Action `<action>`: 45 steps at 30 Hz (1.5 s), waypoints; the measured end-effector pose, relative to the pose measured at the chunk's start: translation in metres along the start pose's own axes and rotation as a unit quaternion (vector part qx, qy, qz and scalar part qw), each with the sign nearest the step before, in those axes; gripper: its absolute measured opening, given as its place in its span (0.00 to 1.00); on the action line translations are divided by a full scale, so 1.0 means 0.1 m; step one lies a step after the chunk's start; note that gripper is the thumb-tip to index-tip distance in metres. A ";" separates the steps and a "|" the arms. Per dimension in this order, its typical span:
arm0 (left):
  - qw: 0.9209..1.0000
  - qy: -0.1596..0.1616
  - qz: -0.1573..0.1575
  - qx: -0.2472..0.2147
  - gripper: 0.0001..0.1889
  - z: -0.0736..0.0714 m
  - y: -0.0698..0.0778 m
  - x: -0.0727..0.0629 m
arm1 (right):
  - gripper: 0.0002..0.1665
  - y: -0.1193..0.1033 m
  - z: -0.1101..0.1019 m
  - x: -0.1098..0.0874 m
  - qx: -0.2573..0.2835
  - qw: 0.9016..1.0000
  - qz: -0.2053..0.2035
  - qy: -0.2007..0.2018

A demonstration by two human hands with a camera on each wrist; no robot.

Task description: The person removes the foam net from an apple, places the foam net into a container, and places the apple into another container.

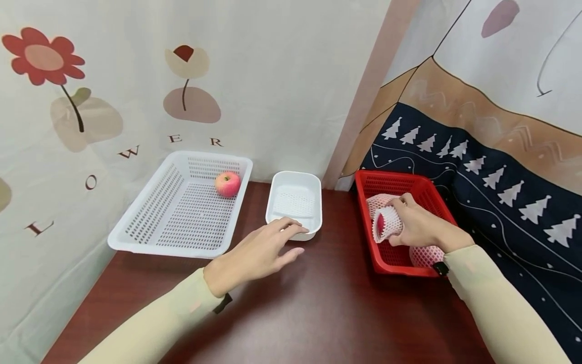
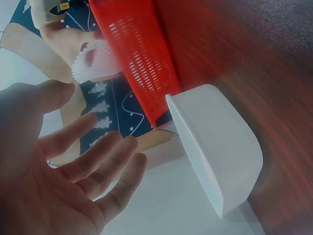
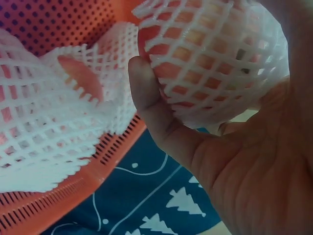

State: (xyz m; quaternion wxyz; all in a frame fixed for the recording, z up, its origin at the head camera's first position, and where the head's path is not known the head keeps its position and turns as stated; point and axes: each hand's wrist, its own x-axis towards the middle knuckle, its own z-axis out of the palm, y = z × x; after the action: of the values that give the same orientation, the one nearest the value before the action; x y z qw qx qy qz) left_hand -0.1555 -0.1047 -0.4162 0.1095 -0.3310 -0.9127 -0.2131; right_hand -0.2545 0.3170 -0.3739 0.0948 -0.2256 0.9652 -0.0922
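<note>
My right hand (image 1: 420,225) grips an apple in a white foam net (image 1: 385,225) over the red basket (image 1: 395,270). In the right wrist view, thumb and fingers curl round this netted apple (image 3: 215,63), and red skin shows at the net's opening. More netted fruit (image 1: 425,256) lies in the basket below the hand. My left hand (image 1: 259,253) hovers palm down above the table, at the near edge of the small white tub (image 1: 272,202). Its fingers are spread and relaxed, holding nothing. A white foam net (image 1: 293,203) lies inside the tub.
On the left stands a large white perforated basket (image 1: 136,246) with one bare apple (image 1: 228,184) near its right wall. Everything rests on a dark red-brown wooden table (image 1: 309,313). Printed curtains (image 1: 291,91) hang behind the table and along the right side.
</note>
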 end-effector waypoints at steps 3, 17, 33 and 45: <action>1.000 0.002 -0.001 -0.001 0.22 0.01 -0.01 0.02 | 0.53 -0.05 -0.05 -0.05 0.009 1.000 0.008 0.011; 1.000 0.015 0.000 -0.027 0.22 0.06 -0.01 0.18 | 0.52 -0.23 -0.13 -0.14 0.024 0.998 -0.005 0.059; 0.992 0.077 0.064 -0.082 0.15 0.10 0.08 0.34 | 0.53 -0.63 0.01 -0.13 0.044 0.993 -0.062 0.095; 0.957 0.172 0.177 -0.152 0.12 0.17 0.22 0.54 | 0.51 -0.87 0.14 0.02 0.047 0.989 -0.089 0.113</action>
State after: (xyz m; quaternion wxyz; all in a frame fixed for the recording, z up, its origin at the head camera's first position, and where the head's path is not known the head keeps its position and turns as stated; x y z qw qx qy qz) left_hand -0.1828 -0.0520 -0.4057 0.2488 -0.4580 -0.7640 -0.3804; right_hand -0.2164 0.2376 -0.3688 -0.0126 -0.2941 0.9404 -0.1701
